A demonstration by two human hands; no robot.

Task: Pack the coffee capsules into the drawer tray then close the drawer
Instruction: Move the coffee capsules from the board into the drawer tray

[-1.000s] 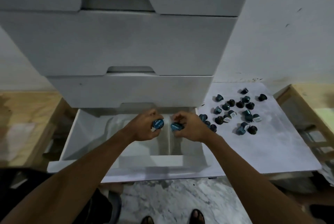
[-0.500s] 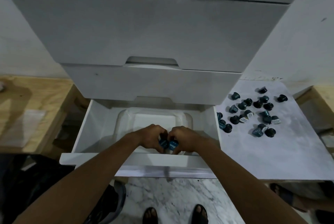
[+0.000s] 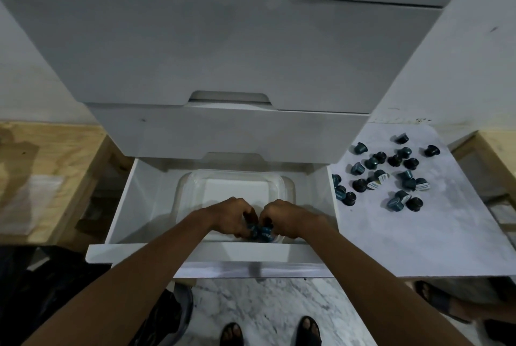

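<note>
At tray [image 3: 237, 175] near edge: left hand [image 3: 233, 217] pinches capsule [image 3: 253, 229], right hand [image 3: 284, 215] pinches second capsule [image 3: 267, 232], side by side. Loose capsules [image 3: 391, 175] right of tray, on worktop [image 3: 391, 239]

Dim light — marble floor [image 3: 265, 309], white wall [image 3: 460, 66], plywood benches [image 3: 42, 167] either side.
</note>
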